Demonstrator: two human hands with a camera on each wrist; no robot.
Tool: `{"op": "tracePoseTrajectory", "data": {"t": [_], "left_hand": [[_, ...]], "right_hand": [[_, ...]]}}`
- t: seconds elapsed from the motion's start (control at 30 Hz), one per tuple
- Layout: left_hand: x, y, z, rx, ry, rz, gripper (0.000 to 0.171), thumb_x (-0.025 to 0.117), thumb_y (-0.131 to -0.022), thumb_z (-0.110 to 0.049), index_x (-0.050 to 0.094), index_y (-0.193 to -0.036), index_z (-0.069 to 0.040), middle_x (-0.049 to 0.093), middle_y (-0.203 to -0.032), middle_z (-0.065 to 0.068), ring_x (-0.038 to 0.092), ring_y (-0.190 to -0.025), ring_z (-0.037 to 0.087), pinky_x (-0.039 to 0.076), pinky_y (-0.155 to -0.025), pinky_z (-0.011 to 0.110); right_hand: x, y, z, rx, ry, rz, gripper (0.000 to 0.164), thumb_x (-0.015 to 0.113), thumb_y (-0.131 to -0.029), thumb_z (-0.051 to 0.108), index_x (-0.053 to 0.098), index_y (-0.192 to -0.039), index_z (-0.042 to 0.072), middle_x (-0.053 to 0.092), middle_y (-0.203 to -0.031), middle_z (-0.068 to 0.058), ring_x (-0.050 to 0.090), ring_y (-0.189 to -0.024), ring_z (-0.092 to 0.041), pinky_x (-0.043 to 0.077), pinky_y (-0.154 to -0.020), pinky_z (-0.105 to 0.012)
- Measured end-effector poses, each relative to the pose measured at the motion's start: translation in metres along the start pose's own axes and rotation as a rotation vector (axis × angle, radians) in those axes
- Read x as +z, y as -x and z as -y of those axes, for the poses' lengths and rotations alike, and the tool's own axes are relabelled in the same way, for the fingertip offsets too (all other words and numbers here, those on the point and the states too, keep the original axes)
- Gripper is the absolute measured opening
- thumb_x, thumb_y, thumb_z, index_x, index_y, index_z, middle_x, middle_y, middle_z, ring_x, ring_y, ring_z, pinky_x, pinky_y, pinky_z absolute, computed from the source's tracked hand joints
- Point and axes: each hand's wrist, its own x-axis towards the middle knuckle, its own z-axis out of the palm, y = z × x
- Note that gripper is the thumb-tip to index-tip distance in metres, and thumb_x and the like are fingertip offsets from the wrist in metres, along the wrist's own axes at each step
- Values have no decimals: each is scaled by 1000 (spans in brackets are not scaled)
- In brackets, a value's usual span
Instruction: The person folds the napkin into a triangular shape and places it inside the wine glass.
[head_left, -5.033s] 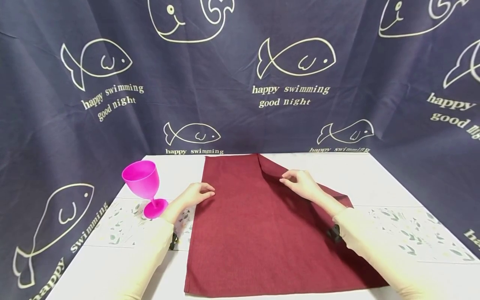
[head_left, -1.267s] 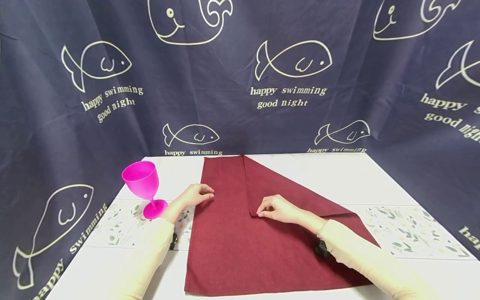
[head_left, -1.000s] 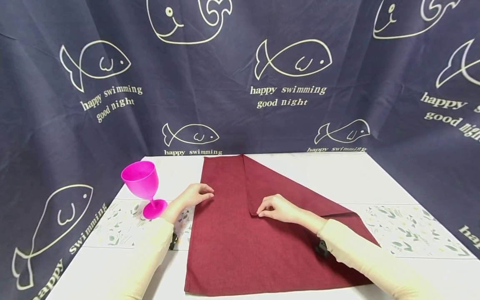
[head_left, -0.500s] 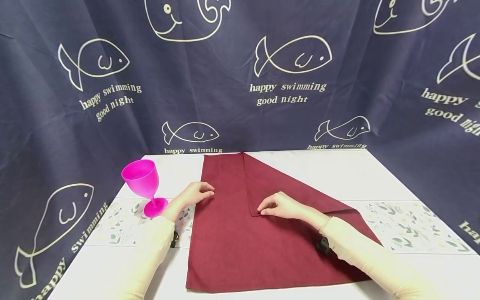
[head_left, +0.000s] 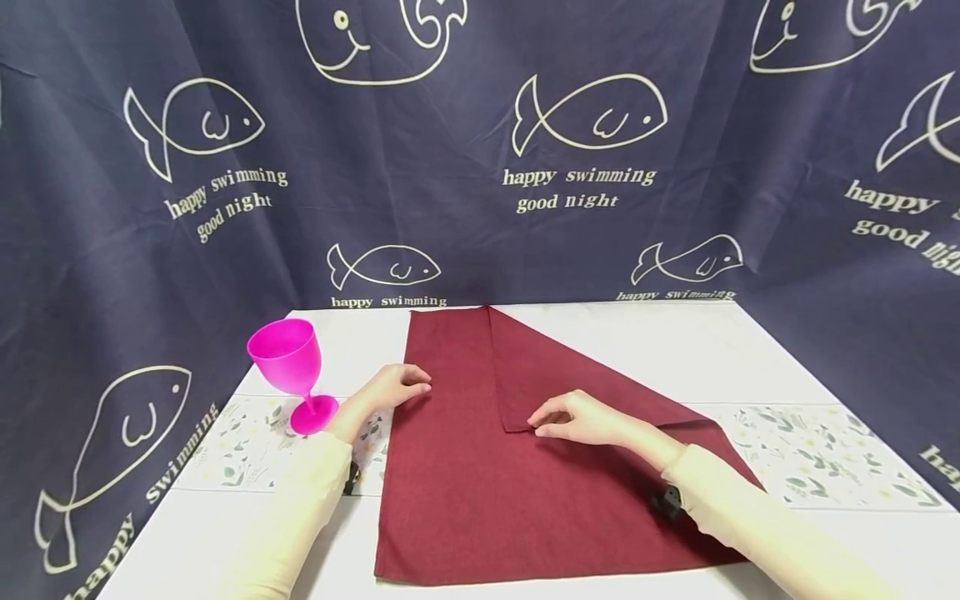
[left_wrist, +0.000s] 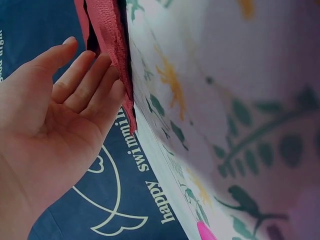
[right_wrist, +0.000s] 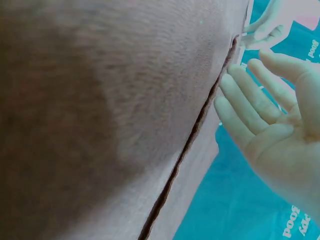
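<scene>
A dark red cloth (head_left: 450,492) lies spread on the white table, its far right corner folded over into a flap (head_left: 555,367) that points towards the middle. My right hand (head_left: 581,419) is at the flap's near edge, just right of its corner. In the right wrist view its fingers (right_wrist: 245,100) are loosely extended beside the cloth's edge, with nothing pinched. At the cloth's left edge, my left hand (head_left: 392,385) has its fingertips close over the fabric. The left wrist view shows that palm (left_wrist: 65,115) bare, with relaxed fingers and nothing held.
A bright pink goblet (head_left: 288,358) stands upright left of the cloth, beside my left forearm. The table (head_left: 660,350) carries a leaf-patterned band (head_left: 825,458) across it. Behind hangs a dark blue curtain (head_left: 465,192) printed with fish and lettering.
Over five seconds my right hand brought the cloth's far right corner inward and down as a flap. In the last half second it slid slightly right, off the corner. My left hand stayed put.
</scene>
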Motion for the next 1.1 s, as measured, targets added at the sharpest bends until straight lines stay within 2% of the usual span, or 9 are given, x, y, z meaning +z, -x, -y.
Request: {"op": "tracePoseTrajectory", "data": {"t": [0.37,0.53,0.7,0.93,1.1], "left_hand": [[-1,-2,-2,3,-10,3,23,63,-88,-15,67,-104,1,70,-102,13,65,-99,25,49,-89,39],[-2,-1,-3,5,-15,6,22,62,-89,-14,67,-104,1,70,-102,13,65,-98,25,50,-88,39],[-1,-2,-3,5,-30,5,23,62,-89,-15,68,-105,0,70,-103,12,65,-100,25,49,-89,39],[0,-1,-2,3,-42,7,24,62,-89,-15,68,-107,0,70,-105,12,63,-104,26,48,-92,40],[1,-1,0,5,-55,6,24,62,-90,-16,68,-107,0,70,-105,12,63,-104,26,48,-91,40]], "right_hand": [[-11,29,-5,16,18,-41,23,66,-87,18,70,-105,3,72,-98,-7,65,-91,-6,55,-80,-27],[-15,41,-5,22,14,-47,25,65,-89,21,69,-106,3,72,-100,-7,66,-92,-11,55,-81,-28],[-19,54,-7,9,64,-71,23,64,-89,20,70,-105,5,72,-99,-6,67,-93,-15,55,-80,-32],[-21,69,-13,-9,150,-106,19,64,-89,19,72,-103,8,73,-95,-2,66,-90,-4,53,-76,-26],[-23,79,-19,8,189,-123,18,64,-89,19,73,-101,10,73,-93,1,66,-88,-2,53,-76,-25]]}}
